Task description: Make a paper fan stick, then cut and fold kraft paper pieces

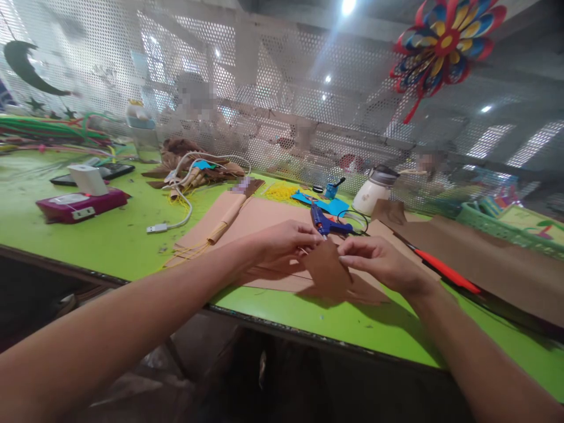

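Note:
Both hands meet over the near edge of a green table [110, 235]. Between them is a small piece of brown paper [326, 270], held up off the table. My left hand [284, 242] pinches its upper left edge with closed fingers. My right hand [381, 258] pinches its upper right edge, fingers curled. Under the hands lie larger sheets of brown paper [264, 217]. A blue glue gun [324, 223] rests just behind my fingers.
A red-handled tool [445, 271] lies on brown paper at the right. Behind are a white jug [374, 191], blue scraps [330, 205], a green basket [506, 229], a white USB cable [176, 222], a magenta box [81, 205] and a perforated screen [264, 88].

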A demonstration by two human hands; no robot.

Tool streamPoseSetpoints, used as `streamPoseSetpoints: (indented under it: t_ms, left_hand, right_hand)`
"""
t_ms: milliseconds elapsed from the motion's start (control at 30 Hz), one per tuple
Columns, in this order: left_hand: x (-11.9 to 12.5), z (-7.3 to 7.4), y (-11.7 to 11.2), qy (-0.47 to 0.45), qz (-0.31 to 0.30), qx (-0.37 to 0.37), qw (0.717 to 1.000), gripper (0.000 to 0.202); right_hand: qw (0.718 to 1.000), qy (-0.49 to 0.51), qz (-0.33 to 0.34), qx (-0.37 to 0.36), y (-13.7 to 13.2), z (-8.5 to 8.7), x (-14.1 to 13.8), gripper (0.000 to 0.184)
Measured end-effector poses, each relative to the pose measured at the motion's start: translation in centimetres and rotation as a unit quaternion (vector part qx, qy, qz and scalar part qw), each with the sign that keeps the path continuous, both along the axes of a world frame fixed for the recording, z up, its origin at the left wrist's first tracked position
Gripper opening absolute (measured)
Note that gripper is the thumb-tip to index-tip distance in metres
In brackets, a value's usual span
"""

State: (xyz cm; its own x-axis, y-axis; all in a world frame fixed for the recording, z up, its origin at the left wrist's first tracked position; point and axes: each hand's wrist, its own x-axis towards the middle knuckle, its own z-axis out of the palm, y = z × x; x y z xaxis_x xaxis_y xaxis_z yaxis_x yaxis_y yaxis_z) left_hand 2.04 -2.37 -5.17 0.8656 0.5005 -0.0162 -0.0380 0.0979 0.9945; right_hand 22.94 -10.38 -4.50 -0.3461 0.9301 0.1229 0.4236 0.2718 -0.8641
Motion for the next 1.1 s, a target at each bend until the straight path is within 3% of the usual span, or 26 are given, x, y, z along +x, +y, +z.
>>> streamPoseSetpoints:
  t_ms: [67, 200, 333, 433, 533, 833, 1100]
  left_hand:
    - [0.0, 0.2, 0.3, 0.024, 0.028, 0.059, 0.998, 0.025]
    - [0.2, 0.0, 0.1, 0.087, 0.002, 0.215, 0.973, 0.027]
    - [0.7, -0.7, 0.2, 0.139, 0.043, 0.402, 0.904, 0.015]
    - [1.0, -1.1, 0.5, 0.174, 0.059, 0.482, 0.857, 0.018]
    - [1.0, -1.3, 0.6, 0.186, 0.060, 0.497, 0.845, 0.019]
    - [1.3, -1.8, 1.2, 0.163, 0.037, 0.493, 0.854, 0.015]
    - [1.3, -1.8, 0.8, 0.149, 0.019, 0.549, 0.822, 0.016]
  right_hand:
    - [0.998, -0.060, 0.001, -0.008, 0.1, 0.1, 0.0, 0.020]
    - [0.979, -0.199, -0.033, 0.039, 0.4, 0.4, -0.7, 0.020]
    - [0.964, -0.250, -0.027, 0.082, 1.0, -0.6, -1.0, 0.019]
    - [0.960, -0.261, -0.030, 0.101, 1.3, -1.4, -1.0, 0.016]
    - [0.956, -0.271, -0.033, 0.109, 1.3, -1.7, -1.0, 0.015]
    - [0.956, -0.260, -0.037, 0.129, 1.4, -2.0, -1.7, 0.014]
    - [0.943, -0.296, -0.023, 0.154, 1.3, -1.7, -1.5, 0.010]
